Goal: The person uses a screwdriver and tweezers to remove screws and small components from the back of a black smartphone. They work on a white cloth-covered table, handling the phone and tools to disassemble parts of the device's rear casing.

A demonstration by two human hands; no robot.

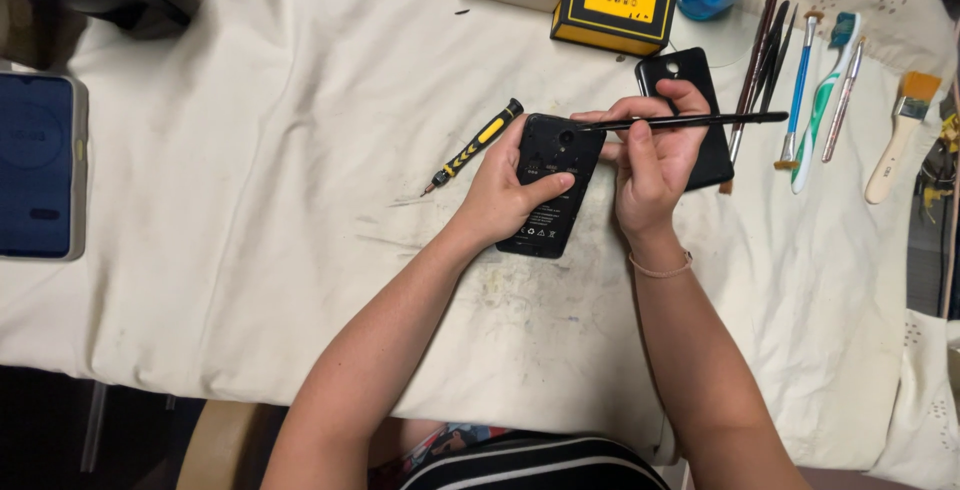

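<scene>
Two bare hands are working over a stained cream cloth (250,150) covering the table. Far to the left a dark tablet (35,165) is lying flat, well apart from the work. Nearer the middle, a yellow-and-black screwdriver (472,148) is resting on the cloth just beside the left hand (500,195), which is curling around the edge of an opened black phone (553,185), thumb pressing across its exposed back and pinning it down. The right hand (650,160) is closing its fingers on a thin black brush (690,122), holding it level with the tip touching the phone's upper end. Under that hand the phone's removed back cover (690,100) is lying. Further right, brushes and a toothbrush (822,100) are lined up. To my eye, pressing too hard with the tip could be scratching the camera area, or the phone could be sliding if the left thumb eases.
</scene>
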